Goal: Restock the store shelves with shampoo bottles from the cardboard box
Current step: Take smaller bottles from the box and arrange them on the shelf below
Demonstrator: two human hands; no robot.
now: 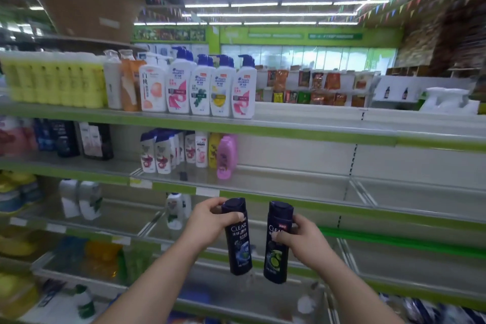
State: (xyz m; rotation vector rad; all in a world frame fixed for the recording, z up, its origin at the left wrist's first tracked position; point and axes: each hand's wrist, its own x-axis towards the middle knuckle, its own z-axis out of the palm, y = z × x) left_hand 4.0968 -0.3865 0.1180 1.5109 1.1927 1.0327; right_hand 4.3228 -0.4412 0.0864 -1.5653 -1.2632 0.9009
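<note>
Shampoo bottle [239,252], CLEAR brand, clasped in left hand [207,221]; its twin [276,263], perhaps lime-labelled, likewise in right hand [302,241].

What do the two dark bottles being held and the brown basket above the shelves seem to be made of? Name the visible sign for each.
The left dark bottle and right dark bottle: probably plastic, glossy navy; smooth moulded bodies with flip caps catch the light. The basket: likely woven wicker or straw, matte brown; fine ribbing shows, though blur leaves the fibre open.
</note>
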